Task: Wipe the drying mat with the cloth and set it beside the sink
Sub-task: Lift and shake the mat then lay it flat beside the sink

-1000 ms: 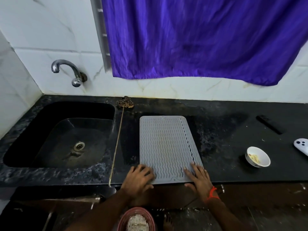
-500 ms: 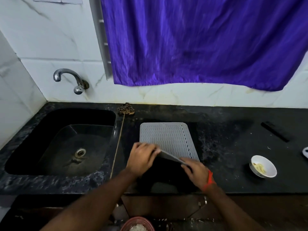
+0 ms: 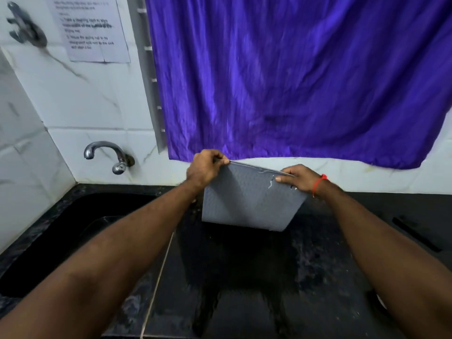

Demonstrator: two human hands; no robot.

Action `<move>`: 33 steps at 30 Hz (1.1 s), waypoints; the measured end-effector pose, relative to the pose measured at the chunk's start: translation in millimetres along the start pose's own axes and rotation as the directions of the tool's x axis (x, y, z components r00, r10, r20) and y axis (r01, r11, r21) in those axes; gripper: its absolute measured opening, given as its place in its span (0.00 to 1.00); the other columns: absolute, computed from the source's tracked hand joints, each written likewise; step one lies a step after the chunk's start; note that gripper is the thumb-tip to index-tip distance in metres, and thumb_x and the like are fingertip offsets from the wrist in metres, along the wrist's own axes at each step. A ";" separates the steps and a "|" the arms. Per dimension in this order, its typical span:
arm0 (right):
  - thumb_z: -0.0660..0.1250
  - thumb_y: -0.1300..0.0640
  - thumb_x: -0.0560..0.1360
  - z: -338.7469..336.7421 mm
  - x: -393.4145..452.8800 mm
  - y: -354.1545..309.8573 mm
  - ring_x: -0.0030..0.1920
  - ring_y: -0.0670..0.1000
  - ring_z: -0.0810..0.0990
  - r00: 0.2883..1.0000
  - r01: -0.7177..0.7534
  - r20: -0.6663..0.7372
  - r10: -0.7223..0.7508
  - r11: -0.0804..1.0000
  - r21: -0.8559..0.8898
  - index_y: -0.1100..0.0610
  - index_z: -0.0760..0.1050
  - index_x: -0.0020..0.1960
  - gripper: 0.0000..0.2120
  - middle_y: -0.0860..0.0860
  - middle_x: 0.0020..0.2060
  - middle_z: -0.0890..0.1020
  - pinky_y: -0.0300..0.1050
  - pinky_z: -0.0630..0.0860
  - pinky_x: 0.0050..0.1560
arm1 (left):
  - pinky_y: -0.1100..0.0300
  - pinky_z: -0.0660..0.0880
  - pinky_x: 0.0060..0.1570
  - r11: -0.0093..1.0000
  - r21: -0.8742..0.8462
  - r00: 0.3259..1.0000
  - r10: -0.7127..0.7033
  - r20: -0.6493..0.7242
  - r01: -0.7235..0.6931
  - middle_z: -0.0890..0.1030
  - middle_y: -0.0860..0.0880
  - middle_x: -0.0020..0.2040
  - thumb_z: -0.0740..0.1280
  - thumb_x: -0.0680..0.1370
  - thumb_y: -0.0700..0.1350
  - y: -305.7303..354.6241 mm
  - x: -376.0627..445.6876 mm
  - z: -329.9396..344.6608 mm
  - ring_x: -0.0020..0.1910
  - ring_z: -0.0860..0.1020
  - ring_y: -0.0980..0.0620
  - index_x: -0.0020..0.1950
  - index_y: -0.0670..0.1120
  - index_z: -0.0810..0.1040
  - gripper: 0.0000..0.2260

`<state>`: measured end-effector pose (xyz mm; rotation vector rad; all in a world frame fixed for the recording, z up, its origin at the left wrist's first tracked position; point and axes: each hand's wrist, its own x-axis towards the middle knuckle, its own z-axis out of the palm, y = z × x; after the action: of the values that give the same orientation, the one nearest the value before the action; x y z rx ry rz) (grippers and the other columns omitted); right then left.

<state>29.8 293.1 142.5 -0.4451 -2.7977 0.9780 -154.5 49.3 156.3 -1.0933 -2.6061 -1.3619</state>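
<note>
Now the drying mat (image 3: 249, 201), flat a second ago, hangs lifted above the counter (image 3: 318, 253), both hands' fingers (image 3: 221, 159) pinching its top edge

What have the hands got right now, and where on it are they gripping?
Both hold the grey drying mat, lifted off the counter: left hand pinches its top left corner, right hand its top right corner.

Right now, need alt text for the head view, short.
Both hands hold a grey drying mat by its top edge, left hand and right hand pinching the corners so it hangs above a black counter. A black sink and tap sit left; a purple curtain hangs behind.
</note>
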 end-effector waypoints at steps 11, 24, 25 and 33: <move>0.67 0.55 0.77 -71.8 92.5 -29.4 0.35 0.44 0.70 0.989 0.142 -0.035 -0.141 0.989 0.029 0.52 0.77 0.35 0.11 0.49 0.32 0.74 0.42 0.68 0.37 | 0.49 0.81 0.26 0.970 -0.232 0.980 -0.106 -0.167 0.065 0.81 0.47 0.41 0.75 0.75 0.44 41.5 80.6 -26.3 0.37 0.79 0.51 0.43 0.48 0.83 0.02; 0.68 0.53 0.76 -108.2 169.6 -59.6 0.28 0.35 0.70 0.960 0.277 -0.034 -0.278 0.960 -0.030 0.56 0.79 0.42 0.08 0.47 0.32 0.76 0.29 0.68 0.32 | 0.49 0.83 0.33 0.980 -0.188 0.961 -0.106 -0.254 0.058 0.82 0.47 0.43 0.75 0.75 0.46 46.2 140.9 -63.3 0.39 0.80 0.50 0.44 0.48 0.83 0.03; 0.68 0.53 0.77 -107.8 172.8 -60.0 0.28 0.35 0.70 0.959 0.281 -0.033 -0.282 0.959 -0.038 0.57 0.79 0.42 0.08 0.47 0.32 0.76 0.29 0.68 0.32 | 0.48 0.83 0.33 0.980 -0.187 0.962 -0.108 -0.250 0.062 0.82 0.47 0.44 0.75 0.75 0.46 44.2 143.4 -63.4 0.40 0.81 0.50 0.44 0.48 0.83 0.03; 0.68 0.53 0.77 -97.4 190.9 -48.6 0.39 0.47 0.74 0.955 0.261 -0.112 -0.274 0.958 -0.115 0.63 0.82 0.46 0.12 0.59 0.39 0.82 0.45 0.71 0.41 | 0.53 0.82 0.30 0.980 -0.181 0.965 -0.128 -0.228 0.087 0.82 0.46 0.46 0.74 0.76 0.45 34.4 153.6 -52.8 0.42 0.81 0.50 0.45 0.47 0.83 0.03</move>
<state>-139.3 375.5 256.0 -0.1261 -2.7066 0.7286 -266.6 112.8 261.0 -0.7528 -2.4455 -1.6501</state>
